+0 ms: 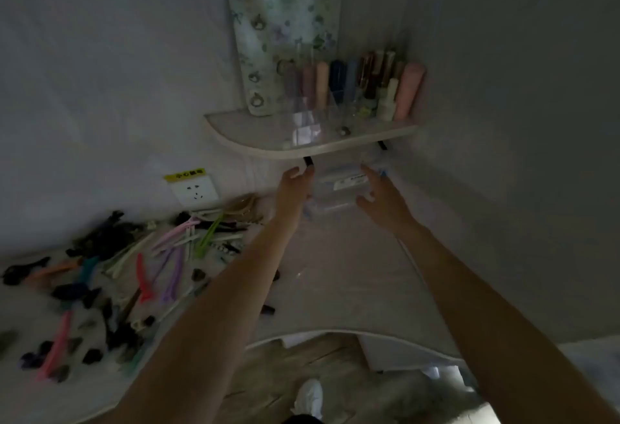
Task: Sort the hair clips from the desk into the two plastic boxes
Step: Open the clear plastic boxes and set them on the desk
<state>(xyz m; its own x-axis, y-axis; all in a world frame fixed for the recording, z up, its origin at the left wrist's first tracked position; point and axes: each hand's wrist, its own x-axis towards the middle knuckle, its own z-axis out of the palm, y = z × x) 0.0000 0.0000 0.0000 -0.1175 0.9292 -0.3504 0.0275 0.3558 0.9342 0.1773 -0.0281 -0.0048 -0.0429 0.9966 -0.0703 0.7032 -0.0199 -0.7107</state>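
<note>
A clear plastic box (339, 189) with a white label stands at the back of the desk (335, 289), under a corner shelf. My left hand (295, 189) reaches to the box's left side, with its fingertips at the wall of the box. My right hand (379, 195) is at the box's right side, fingers straight and spread. The dim light hides whether either hand has a firm hold. A pile of hair clips (134, 272) in pink, purple, green, red and black lies scattered over the left part of the desk. I can make out only one box.
The corner shelf (255, 143) just above the box carries a clear organiser with cosmetic tubes (352, 88) and a floral board (285, 38). A wall socket (196, 189) sits left of my hands. Walls close in behind and on the right. The desk's front edge curves inward.
</note>
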